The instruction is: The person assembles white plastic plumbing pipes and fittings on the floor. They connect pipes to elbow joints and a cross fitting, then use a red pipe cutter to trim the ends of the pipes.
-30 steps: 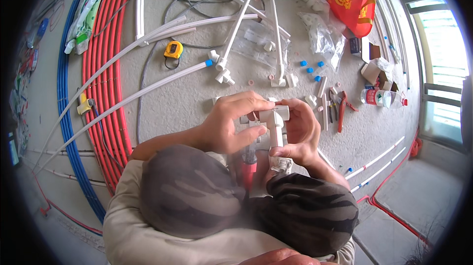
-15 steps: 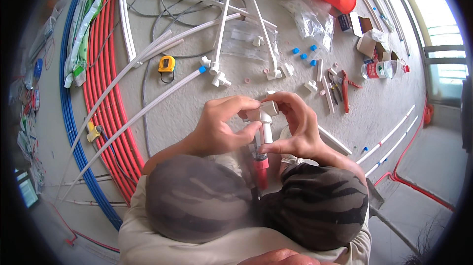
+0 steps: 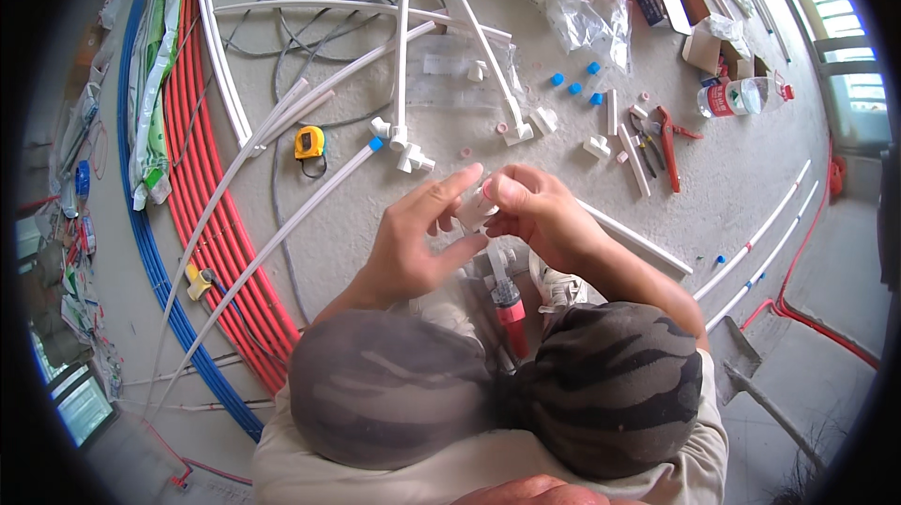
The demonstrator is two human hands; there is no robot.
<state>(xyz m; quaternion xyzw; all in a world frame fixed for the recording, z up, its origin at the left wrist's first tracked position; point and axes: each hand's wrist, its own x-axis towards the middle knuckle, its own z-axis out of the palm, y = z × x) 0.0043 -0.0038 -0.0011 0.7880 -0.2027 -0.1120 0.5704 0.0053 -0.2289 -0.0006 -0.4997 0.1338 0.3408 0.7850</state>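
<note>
A white plastic pipe fitting (image 3: 475, 211) is held up between my hands above my shoes. My left hand (image 3: 418, 237) curls round its left side, index finger lifted and thumb below. At the fitting's upper end, my right hand (image 3: 544, 214) grips it with the thumb bent over the end, where a bit of pink (image 3: 487, 190) shows. The fingers hide part of the fitting. Below them, between my shoes, is a tube-shaped thing with a clear section and a red end (image 3: 509, 311); its kind is unclear.
White pipes (image 3: 402, 54) and loose fittings (image 3: 597, 147) lie ahead. A yellow tape measure (image 3: 310, 143) is at left, by red pipes (image 3: 202, 195) and blue pipes (image 3: 150, 252). To the right are red-handled cutters (image 3: 669, 148), blue caps (image 3: 575, 88), a bottle (image 3: 730, 99) and opened boxes (image 3: 706, 47).
The fitting has been turned in my hands. My right thumb has moved from below it onto its upper end, and my left index finger has lifted. The view has shifted slightly.
</note>
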